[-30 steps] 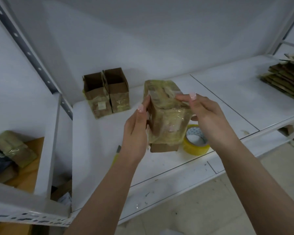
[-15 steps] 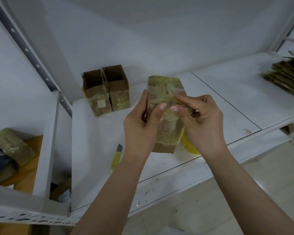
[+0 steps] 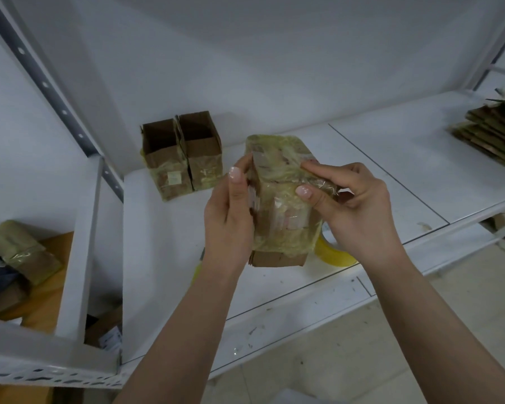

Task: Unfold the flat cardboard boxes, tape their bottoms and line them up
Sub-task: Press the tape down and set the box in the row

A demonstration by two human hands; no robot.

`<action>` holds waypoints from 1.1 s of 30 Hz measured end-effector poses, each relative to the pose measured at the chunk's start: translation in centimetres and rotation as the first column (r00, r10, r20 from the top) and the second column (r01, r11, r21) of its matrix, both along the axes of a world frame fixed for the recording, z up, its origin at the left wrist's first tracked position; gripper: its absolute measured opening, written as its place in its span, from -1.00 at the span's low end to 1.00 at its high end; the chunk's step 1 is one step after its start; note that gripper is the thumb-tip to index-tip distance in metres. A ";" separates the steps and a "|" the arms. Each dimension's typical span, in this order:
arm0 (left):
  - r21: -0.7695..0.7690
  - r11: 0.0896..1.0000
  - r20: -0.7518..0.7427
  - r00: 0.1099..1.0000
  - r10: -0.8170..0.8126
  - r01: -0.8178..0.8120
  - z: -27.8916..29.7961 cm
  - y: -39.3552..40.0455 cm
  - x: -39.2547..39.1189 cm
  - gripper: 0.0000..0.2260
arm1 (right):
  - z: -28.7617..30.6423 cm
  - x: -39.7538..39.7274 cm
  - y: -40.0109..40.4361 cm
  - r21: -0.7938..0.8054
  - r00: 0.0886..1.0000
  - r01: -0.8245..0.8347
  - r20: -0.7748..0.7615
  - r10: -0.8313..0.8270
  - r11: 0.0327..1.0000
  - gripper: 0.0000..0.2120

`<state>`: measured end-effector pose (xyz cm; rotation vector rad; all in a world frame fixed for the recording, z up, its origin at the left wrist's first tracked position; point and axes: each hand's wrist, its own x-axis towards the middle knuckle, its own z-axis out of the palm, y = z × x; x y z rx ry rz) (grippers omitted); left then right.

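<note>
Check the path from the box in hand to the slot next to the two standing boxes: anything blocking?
Nothing visible blocks it. The held box, gripped by the left hand and right hand, sits right of the two standing boxes; the shelf between shows bare. The tape roll lies nearer, off that line.

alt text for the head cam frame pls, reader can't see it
Two bare hands hold a tape-wrapped cardboard box above a white shelf: left hand on its side, right hand pressing tape on top. Two open boxes stand side by side behind; a yellow tape roll and flat cardboard stack lie right.
</note>
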<state>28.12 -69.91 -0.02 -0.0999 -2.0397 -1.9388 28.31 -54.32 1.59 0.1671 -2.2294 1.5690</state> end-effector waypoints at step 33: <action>-0.521 0.825 -0.087 0.975 0.207 -0.221 0.4 0.2 1.8 -0.22 | -1.5 0.9 -0.4 0.112 0.958 0.056 -0.286 -0.022 0.992 -0.83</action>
